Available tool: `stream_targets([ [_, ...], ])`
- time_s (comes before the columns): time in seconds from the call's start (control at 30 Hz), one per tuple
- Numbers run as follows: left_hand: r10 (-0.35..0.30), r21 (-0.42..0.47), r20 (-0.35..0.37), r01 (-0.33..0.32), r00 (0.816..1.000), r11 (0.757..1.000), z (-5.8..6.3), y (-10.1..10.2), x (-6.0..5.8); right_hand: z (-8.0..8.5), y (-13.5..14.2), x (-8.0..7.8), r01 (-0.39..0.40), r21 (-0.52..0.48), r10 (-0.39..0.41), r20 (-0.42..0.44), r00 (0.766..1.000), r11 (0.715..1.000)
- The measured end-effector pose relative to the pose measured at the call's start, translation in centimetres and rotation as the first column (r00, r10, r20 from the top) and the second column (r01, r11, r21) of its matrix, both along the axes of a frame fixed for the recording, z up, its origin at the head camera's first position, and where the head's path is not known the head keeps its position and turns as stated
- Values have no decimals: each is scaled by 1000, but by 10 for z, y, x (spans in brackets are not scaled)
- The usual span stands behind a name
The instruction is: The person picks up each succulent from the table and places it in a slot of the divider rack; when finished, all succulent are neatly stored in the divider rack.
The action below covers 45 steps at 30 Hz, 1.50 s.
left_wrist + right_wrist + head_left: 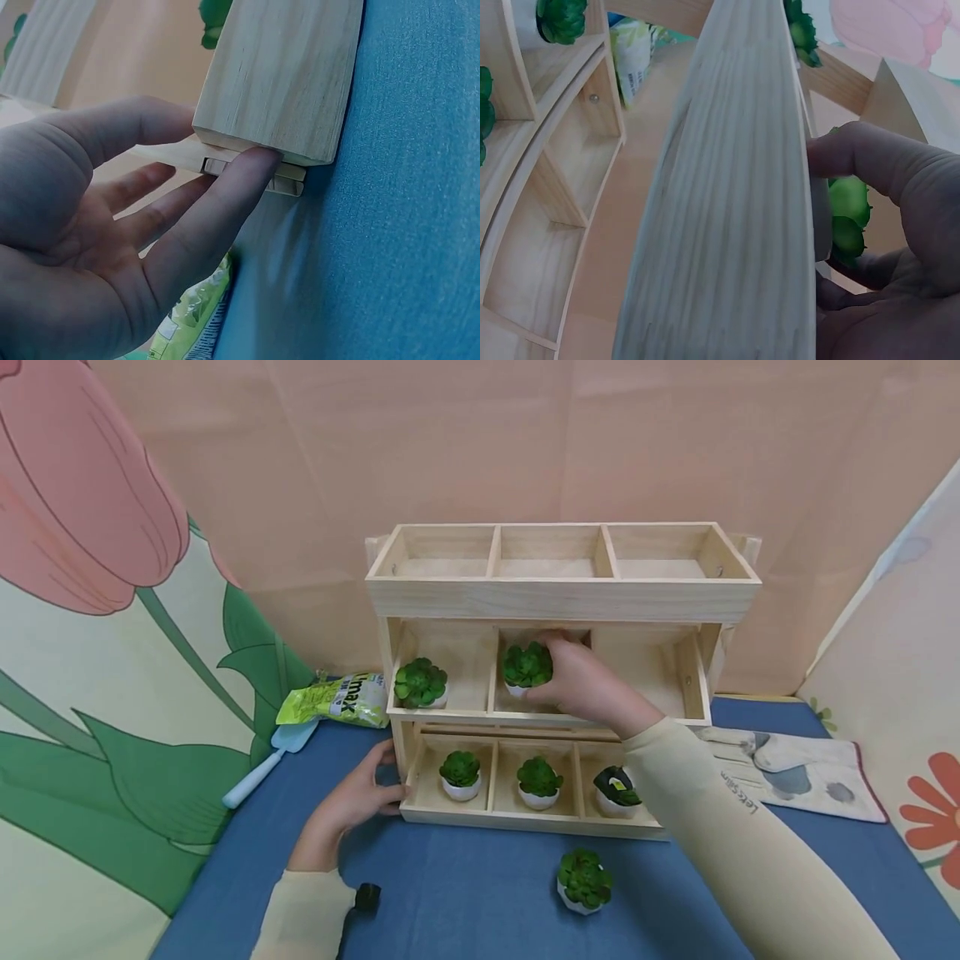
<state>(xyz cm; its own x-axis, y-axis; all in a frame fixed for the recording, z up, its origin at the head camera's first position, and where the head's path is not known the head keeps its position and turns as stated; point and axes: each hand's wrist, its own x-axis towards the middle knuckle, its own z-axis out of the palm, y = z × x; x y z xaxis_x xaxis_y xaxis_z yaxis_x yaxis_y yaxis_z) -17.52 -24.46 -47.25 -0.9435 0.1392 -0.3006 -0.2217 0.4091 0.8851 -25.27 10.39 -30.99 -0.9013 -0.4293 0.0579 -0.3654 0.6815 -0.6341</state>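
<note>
A three-tier wooden plant shelf [566, 592] stands in the middle of the head view, each tier split into three compartments. My right hand [588, 687] holds a potted succulent [527, 665] in the middle tier's centre compartment. In the right wrist view, the front board [727, 187] hides most of that pot, with the thumb and fingers around it. At the bottom tier's left end, my left hand [358, 793] grips the shelf's corner [277, 90]. One potted succulent [420, 682] sits in the middle tier's left compartment. The bottom tier holds three: left [460, 774], centre [538, 782] and right [617, 791].
Another potted succulent [584, 881] stands on the blue cloth [465, 893] in front of the shelf. To the left lie a green-and-clear bag [335, 699] and a light-blue trowel [270, 762]. White gloves [802, 772] lie at the right. A peach backdrop [480, 443] hangs behind.
</note>
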Motion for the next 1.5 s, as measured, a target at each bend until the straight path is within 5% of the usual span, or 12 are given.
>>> stream_targets([
  [0.53, 7, -8, 9, -7, 1000, 1000, -2, 1, 1, -1, 2, 26, -83, 42, 84, -12, 996, 996],
  [0.73, -1, -9, 10, 1, 1000, 1000, 0, 4, 2, 5, 21, 56, -58, -55, 61, 48, 997, 997],
  [1.0, -4, 5, 6, 4, 1000, 1000, 3, 5, 3, 9, 50, 94, -21, -156, 16, -38, 999, 987],
  [1.3, -18, 53, 41, 15, 999, 998, 3, -1, 1, -8, 79, 116, -99, -236, 100, -6, 995, 967],
  [1.5, -33, 86, 53, 28, 998, 996, 2, -4, 0, -35, 98, 122, -89, -297, 123, 97, 988, 951],
])
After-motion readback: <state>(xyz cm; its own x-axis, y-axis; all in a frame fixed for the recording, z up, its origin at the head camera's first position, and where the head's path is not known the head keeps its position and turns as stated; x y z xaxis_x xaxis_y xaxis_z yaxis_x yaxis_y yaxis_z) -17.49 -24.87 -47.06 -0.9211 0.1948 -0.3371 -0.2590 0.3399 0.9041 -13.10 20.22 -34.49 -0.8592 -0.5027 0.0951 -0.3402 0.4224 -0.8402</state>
